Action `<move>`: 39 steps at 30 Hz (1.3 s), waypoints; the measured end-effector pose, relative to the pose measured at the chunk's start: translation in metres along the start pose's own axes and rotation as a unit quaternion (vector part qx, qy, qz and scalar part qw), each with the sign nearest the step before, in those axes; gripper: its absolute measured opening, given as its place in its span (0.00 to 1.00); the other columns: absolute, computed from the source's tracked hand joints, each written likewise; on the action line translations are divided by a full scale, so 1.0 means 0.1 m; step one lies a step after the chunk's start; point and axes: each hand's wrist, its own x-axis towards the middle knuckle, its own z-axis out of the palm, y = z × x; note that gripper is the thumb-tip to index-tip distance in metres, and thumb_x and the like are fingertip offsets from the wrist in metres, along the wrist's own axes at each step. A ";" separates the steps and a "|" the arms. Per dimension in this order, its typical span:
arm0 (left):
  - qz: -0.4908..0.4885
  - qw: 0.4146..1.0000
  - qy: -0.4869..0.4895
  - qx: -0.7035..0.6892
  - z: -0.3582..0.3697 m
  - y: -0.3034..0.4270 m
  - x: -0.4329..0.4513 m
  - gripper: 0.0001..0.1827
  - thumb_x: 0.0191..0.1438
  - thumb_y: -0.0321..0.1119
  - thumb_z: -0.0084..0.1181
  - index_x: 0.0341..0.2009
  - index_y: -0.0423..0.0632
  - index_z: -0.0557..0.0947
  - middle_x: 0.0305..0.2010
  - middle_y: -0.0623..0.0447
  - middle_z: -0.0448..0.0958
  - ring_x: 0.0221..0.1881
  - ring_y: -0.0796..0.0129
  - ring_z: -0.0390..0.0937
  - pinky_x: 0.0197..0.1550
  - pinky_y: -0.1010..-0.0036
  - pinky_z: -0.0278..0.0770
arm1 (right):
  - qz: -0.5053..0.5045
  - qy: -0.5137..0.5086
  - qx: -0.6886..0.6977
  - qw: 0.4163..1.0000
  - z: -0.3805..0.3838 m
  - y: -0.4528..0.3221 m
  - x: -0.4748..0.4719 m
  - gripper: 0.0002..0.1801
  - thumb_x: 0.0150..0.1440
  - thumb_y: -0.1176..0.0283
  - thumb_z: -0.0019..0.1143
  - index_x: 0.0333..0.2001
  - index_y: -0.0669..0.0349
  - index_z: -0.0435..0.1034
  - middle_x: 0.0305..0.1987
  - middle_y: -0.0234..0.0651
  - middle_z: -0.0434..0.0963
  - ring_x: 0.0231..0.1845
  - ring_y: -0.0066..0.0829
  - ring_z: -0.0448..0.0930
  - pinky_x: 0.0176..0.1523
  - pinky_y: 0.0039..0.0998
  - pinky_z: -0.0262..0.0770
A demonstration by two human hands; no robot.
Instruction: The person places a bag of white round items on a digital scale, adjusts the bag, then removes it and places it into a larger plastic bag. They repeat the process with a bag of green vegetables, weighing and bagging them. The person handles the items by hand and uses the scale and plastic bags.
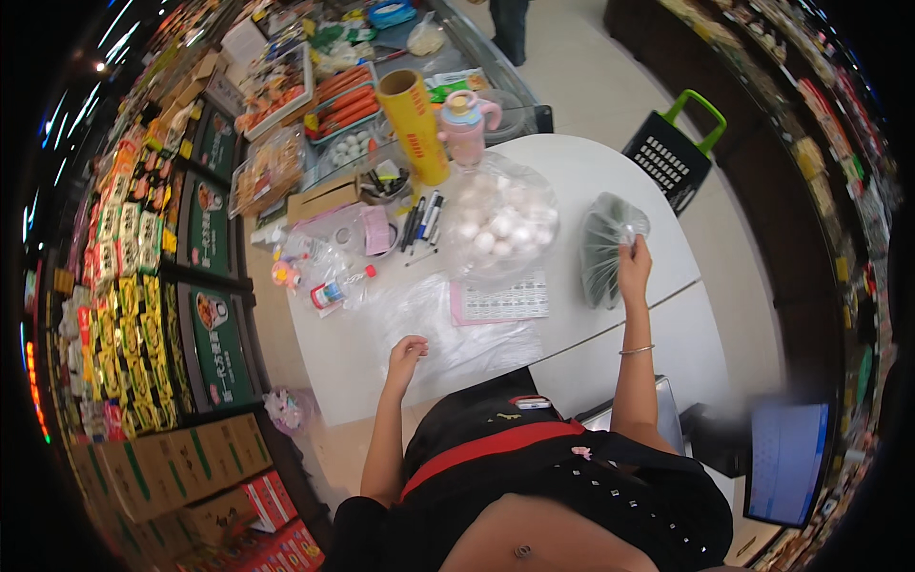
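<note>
My right hand grips the gathered neck of a clear plastic bag with dark green contents, at the right side of the white table. My left hand is at the table's near edge with its fingers curled, beside flat clear plastic bags; whether it touches them I cannot tell. Between the hands, farther back, a clear bag of white eggs sits next to a printed sheet of labels. Several marker pens lie left of the eggs.
A pink bottle and a yellow cardboard roll stand behind the eggs. Small bottles lie at the table's left. A shopping basket is beyond the right edge, a monitor at lower right. Another person's legs show at the top.
</note>
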 end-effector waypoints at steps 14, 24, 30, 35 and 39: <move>-0.021 0.997 0.035 -0.063 -0.65 -0.05 0.01 0.12 0.64 0.38 0.48 0.47 0.49 0.79 0.41 0.56 0.79 0.42 0.73 0.77 0.46 0.75 0.71 | 0.029 -0.108 -0.147 0.983 0.38 0.54 0.34 0.11 0.59 0.71 0.56 0.42 0.67 0.70 0.31 0.38 0.72 0.35 0.30 0.72 0.42 0.31 0.70; -0.080 0.980 0.119 -0.141 -1.07 -0.56 -0.09 0.12 0.64 0.38 0.48 0.46 0.50 0.80 0.40 0.57 0.80 0.41 0.74 0.77 0.44 0.76 0.71 | -0.202 0.009 -0.169 0.965 0.62 -1.38 -0.11 0.14 0.52 0.77 0.57 0.45 0.66 0.72 0.47 0.52 0.73 0.50 0.54 0.73 0.54 0.45 0.68; -0.079 0.964 0.155 -0.200 -1.13 -0.76 -0.14 0.11 0.64 0.38 0.48 0.46 0.51 0.80 0.40 0.58 0.80 0.40 0.74 0.77 0.43 0.77 0.71 | -0.328 -0.145 -0.092 0.929 1.33 -1.90 -0.69 0.11 0.47 0.82 0.56 0.37 0.62 0.72 0.45 0.46 0.74 0.48 0.49 0.73 0.54 0.41 0.68; -0.093 0.952 0.165 -0.242 -1.20 -0.92 -0.15 0.11 0.64 0.38 0.49 0.46 0.50 0.80 0.40 0.57 0.80 0.39 0.74 0.77 0.41 0.78 0.72 | -0.393 -0.331 0.008 0.858 2.13 -2.34 -1.02 0.07 0.49 0.83 0.55 0.34 0.63 0.71 0.41 0.44 0.74 0.48 0.48 0.74 0.52 0.39 0.69; -0.086 0.940 0.192 -0.268 -1.27 -1.00 -0.15 0.11 0.64 0.37 0.49 0.46 0.49 0.80 0.39 0.57 0.80 0.39 0.74 0.77 0.41 0.78 0.72 | -0.417 -0.452 -0.050 0.787 3.08 -2.50 -0.92 0.07 0.48 0.81 0.56 0.34 0.63 0.72 0.37 0.44 0.75 0.45 0.49 0.75 0.48 0.41 0.72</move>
